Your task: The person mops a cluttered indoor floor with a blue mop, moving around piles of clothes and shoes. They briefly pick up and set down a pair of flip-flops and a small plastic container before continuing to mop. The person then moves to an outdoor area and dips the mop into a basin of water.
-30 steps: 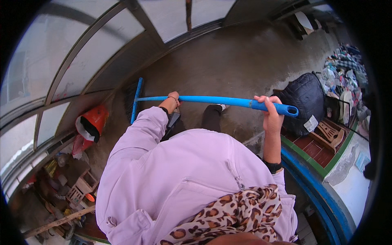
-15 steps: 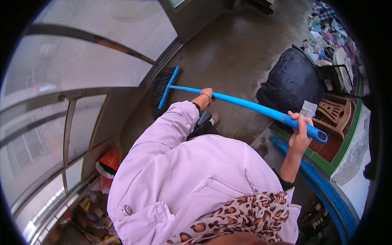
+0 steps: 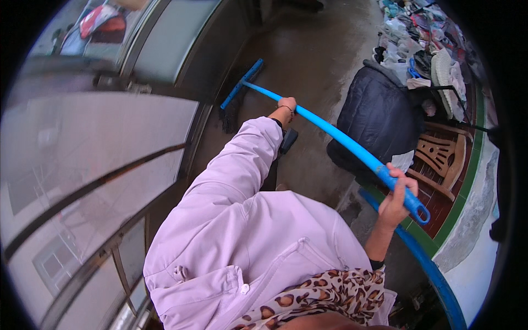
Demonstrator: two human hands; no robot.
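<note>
Both my hands grip a broom by its long blue handle (image 3: 341, 135). My left hand (image 3: 287, 104) is closed around the handle partway down, nearer the head. Closer to the looped top end, my right hand (image 3: 397, 192) wraps its fingers round the thicker part. The blue broom head (image 3: 242, 83) with dark bristles (image 3: 231, 116) is at the far left, over the wet-looking brown floor (image 3: 308, 60) and beside the base of the glazed frame. Lilac sleeves cover my arms, and a bracelet circles my left wrist.
Along the left runs a metal-framed glass partition (image 3: 99, 137). A dark padded bundle (image 3: 371, 110) stands to the right, near a carved wooden piece (image 3: 440, 157) on a green-edged tiled ledge (image 3: 452, 212). Plastic bags and mixed items (image 3: 410, 38) are heaped behind it. A blue curved tube (image 3: 426, 264) lies at lower right.
The broom head has moved farther away along the partition, and the handle now slants more steeply. My left arm reaches farther forward. My view has shifted, bringing more glass in at left.
</note>
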